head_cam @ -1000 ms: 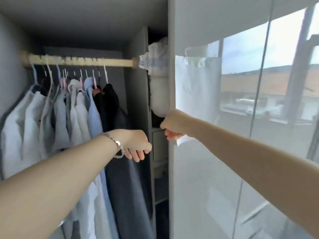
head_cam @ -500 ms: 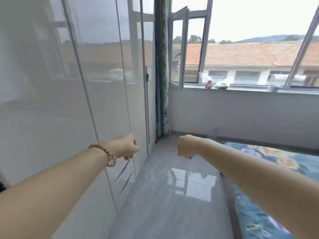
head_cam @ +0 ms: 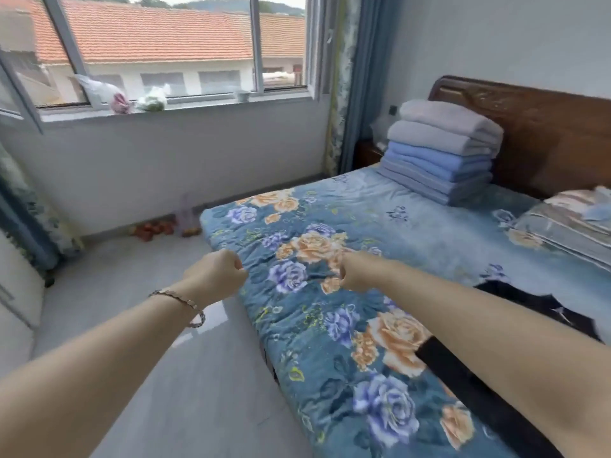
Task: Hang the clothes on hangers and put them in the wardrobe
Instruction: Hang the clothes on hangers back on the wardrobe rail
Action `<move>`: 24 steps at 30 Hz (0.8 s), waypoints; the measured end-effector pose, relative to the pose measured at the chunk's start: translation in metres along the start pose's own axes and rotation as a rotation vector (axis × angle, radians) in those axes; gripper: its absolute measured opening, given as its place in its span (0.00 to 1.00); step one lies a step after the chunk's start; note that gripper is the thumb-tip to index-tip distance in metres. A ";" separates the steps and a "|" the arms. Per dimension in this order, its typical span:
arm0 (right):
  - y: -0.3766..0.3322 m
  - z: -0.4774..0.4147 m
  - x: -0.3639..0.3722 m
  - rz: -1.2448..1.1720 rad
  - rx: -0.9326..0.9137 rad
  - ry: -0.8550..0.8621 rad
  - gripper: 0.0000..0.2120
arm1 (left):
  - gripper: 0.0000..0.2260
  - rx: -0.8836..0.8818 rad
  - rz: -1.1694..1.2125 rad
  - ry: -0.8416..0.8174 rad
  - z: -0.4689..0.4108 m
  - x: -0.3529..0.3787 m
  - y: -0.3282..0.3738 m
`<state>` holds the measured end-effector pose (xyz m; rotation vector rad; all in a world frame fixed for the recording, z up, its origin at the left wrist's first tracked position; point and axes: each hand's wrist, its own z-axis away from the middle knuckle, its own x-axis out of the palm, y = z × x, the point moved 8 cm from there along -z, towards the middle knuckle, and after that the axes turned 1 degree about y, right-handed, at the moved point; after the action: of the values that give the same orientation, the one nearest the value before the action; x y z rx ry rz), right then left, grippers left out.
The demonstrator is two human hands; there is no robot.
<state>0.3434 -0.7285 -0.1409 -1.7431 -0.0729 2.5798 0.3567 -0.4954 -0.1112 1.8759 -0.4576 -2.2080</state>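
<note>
Since half a second ago the view has been swung away from the glossy wardrobe doors and is now turned on the bed [head_cam: 413,209], and both arms have been carried round with it, still held out in front. The left hand [head_cam: 215,276], with a bracelet [head_cam: 185,304] worn at the wrist, is held above the floor [head_cam: 165,375] just beside the bed's edge. Its fingers are curled together into the palm and nothing is held. The right hand [head_cam: 355,271] is held over the flowered blue quilt [head_cam: 297,325], and its fingers are likewise drawn together on nothing. A black garment [head_cam: 529,305] is seen lying on the quilt at the right, beyond the right forearm. A further black strip [head_cam: 463,375] is partly hidden under that forearm, and whether it belongs to the same piece cannot be told. A stack of folded blankets [head_cam: 439,153] is set against the wooden headboard [head_cam: 545,133], with a pillow [head_cam: 568,223] near it. Two bags [head_cam: 115,97] are left on the window sill [head_cam: 205,109], and a blue curtain [head_cam: 350,94] is hung at the corner.
</note>
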 end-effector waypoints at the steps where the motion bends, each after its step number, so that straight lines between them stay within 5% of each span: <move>1: 0.031 0.014 0.009 -0.011 0.062 -0.005 0.17 | 0.07 0.058 -0.010 -0.029 -0.003 0.016 0.026; 8: 0.207 0.139 0.074 -0.135 0.517 -0.099 0.06 | 0.09 0.379 -0.005 -0.208 0.017 0.121 0.190; 12: 0.279 0.205 0.103 -0.292 0.724 -0.077 0.12 | 0.09 0.541 -0.064 -0.286 0.045 0.166 0.270; 24: 0.473 0.291 0.173 -0.424 0.949 0.058 0.06 | 0.06 0.753 -0.018 -0.379 0.089 0.280 0.464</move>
<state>0.0103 -1.1990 -0.2187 -1.2394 0.6031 1.7703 0.2024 -1.0167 -0.1873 1.7075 -1.5188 -2.6356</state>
